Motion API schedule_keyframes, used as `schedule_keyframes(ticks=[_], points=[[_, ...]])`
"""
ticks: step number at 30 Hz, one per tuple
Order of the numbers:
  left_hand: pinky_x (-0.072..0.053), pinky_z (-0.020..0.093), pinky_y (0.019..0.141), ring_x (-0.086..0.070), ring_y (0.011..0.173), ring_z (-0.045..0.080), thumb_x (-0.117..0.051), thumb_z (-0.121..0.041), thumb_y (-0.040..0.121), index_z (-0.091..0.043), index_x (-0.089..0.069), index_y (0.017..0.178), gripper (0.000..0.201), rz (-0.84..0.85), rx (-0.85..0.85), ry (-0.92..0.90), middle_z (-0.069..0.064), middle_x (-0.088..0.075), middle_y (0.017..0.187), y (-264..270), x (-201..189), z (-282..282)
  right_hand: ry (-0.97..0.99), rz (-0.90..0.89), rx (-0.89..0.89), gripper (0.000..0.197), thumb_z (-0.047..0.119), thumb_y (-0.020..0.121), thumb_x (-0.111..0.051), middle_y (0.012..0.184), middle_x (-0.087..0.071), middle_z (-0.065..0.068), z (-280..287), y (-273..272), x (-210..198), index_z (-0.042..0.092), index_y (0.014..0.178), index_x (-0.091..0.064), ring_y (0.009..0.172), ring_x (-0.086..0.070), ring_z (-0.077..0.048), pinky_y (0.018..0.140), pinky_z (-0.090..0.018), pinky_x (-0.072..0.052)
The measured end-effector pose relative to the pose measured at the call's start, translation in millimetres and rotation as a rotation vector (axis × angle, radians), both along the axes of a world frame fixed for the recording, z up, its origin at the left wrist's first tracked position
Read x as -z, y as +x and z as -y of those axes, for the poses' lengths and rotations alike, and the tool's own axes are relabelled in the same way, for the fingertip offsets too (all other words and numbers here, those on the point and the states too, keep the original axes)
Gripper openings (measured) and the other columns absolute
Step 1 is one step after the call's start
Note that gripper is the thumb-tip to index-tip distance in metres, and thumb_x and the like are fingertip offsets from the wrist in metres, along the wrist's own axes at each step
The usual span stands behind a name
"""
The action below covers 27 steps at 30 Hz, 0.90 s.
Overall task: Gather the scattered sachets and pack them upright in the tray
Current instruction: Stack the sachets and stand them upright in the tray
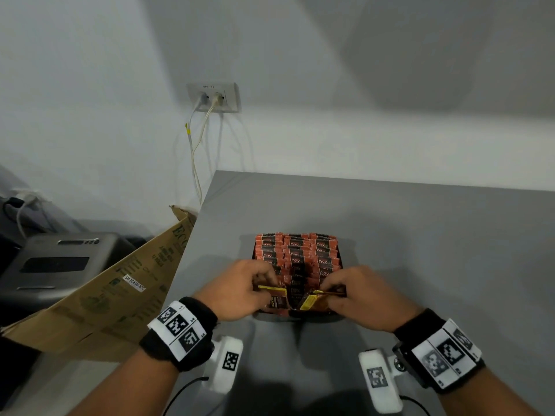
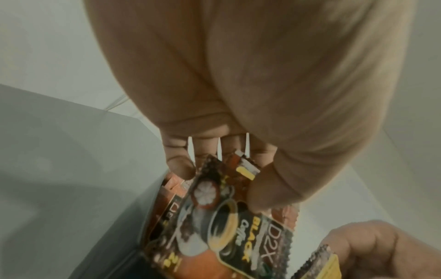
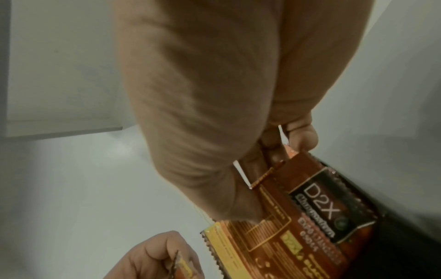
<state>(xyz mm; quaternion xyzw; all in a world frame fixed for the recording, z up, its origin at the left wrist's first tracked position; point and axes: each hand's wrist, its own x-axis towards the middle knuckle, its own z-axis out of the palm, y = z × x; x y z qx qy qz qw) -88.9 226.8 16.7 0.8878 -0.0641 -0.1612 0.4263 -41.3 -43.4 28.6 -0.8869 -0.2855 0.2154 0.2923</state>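
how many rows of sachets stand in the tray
3 rows in the tray, running front to back: a left row, a middle row and a right row. The left hand and right hand hide their near ends.

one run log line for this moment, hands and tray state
left hand: holds sachet | right hand: holds second sachet | both at tray near end | tray: rows of upright sachets | stage: packing
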Motion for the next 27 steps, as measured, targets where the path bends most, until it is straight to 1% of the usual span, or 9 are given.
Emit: schedule_keyframes(ticks=[5,9,11,13,15,17,21,24,27], points=[[-0.058,0.035,0.073,-0.068,0.077,0.015,-0.064,-0.005,0.088,-0.023,-0.066,0.087,0.019,0.065,-0.223,-0.15,0.001,-0.071,0.086,1.7,-6.8,-5.0,0.156,-0.059,0.169,0.012,0.014,0.089,-0.071,0.082,-0.075,0.012,9.6,1.6,-7.6,0.024,0.091,-0.079,0.076,-0.069,0.001,0.069,-0.013,-0.052],[-0.061,0.04,0.071,-0.073,0.083,0.023,-0.061,0.002,0.091,-0.016,-0.065,0.102,0.022,0.104,-0.557,-0.408,0.0,-0.074,0.089,10.0,-3.3,-4.9,0.607,-0.188,0.458,0.016,0.001,0.091,-0.067,0.086,-0.078,-0.004,5.8,5.8,-16.6,0.013,0.089,-0.076,0.079,-0.076,-0.019,0.072,-0.032,-0.057],[-0.06,0.047,0.074,-0.074,0.082,0.028,-0.06,0.003,0.091,-0.013,-0.065,0.1,0.019,0.101,-0.66,-0.526,0.003,-0.074,0.09,13.6,-4.2,6.4,0.765,-0.249,0.562,0.015,0.0,0.092,-0.065,0.09,-0.077,-0.009,-2.9,7.8,-19.1,0.012,0.092,-0.075,0.078,-0.072,-0.019,0.069,-0.033,-0.053],[-0.059,0.044,0.07,-0.072,0.079,0.028,-0.057,0.002,0.094,-0.01,-0.061,0.096,0.013,0.058,-0.691,-0.673,0.008,-0.074,0.092,14.7,-11.6,26.5,0.849,-0.347,0.597,0.012,0.0,0.092,-0.065,0.094,-0.075,-0.015,-17.0,7.1,-22.0,0.008,0.096,-0.073,0.077,-0.068,-0.022,0.068,-0.033,-0.054],[-0.055,0.042,0.069,-0.067,0.077,0.03,-0.051,0.001,0.097,-0.007,-0.057,0.093,0.01,-0.033,-0.681,-0.864,0.016,-0.069,0.092,14.9,-21.7,46.3,0.843,-0.387,0.603,0.011,-0.002,0.091,-0.066,0.097,-0.074,-0.02,-32.1,5.0,-23.4,0.005,0.097,-0.072,0.078,-0.066,-0.026,0.07,-0.035,-0.056],[-0.05,0.048,0.08,-0.062,0.086,0.032,-0.048,-0.003,0.093,-0.003,-0.055,0.098,0.009,-0.121,-0.656,-1.018,0.022,-0.063,0.096,18.0,-25.5,58.6,0.787,-0.371,0.62,0.012,-0.002,0.091,-0.067,0.094,-0.074,-0.017,-44.1,2.8,-25.9,0.007,0.095,-0.074,0.078,-0.067,-0.026,0.073,-0.037,-0.058],[-0.049,0.047,0.088,-0.059,0.102,0.037,-0.06,-0.025,0.081,0.011,-0.048,0.131,0.063,-0.264,-0.539,-1.228,0.035,-0.058,0.12,20.6,-29.7,65.2,0.74,-0.316,0.614,0.011,-0.001,0.09,-0.067,0.086,-0.076,-0.012,-54.0,-1.1,-32.4,0.008,0.091,-0.073,0.075,-0.069,-0.021,0.074,-0.035,-0.058],[-0.05,0.042,0.09,-0.064,0.104,0.034,-0.057,-0.035,0.09,0.008,-0.058,0.127,0.056,-0.323,-0.472,-1.3,0.026,-0.065,0.116,19.1,-30.5,68.6,0.662,-0.256,0.58,0.011,0.003,0.089,-0.07,0.084,-0.076,-0.008,-54.7,-4.5,-35.5,0.013,0.091,-0.072,0.072,-0.069,-0.018,0.071,-0.038,-0.058],[-0.051,0.051,0.094,-0.063,0.113,0.045,-0.072,-0.021,0.084,0.008,-0.052,0.132,0.06,-0.307,-0.51,-1.201,0.032,-0.062,0.125,21.8,-27.5,74.2,0.519,-0.091,0.545,0.016,0.011,0.088,-0.071,0.084,-0.075,0.005,-55.1,-3.6,-30.8,0.026,0.093,-0.07,0.073,-0.07,-0.006,0.069,-0.027,-0.055]])
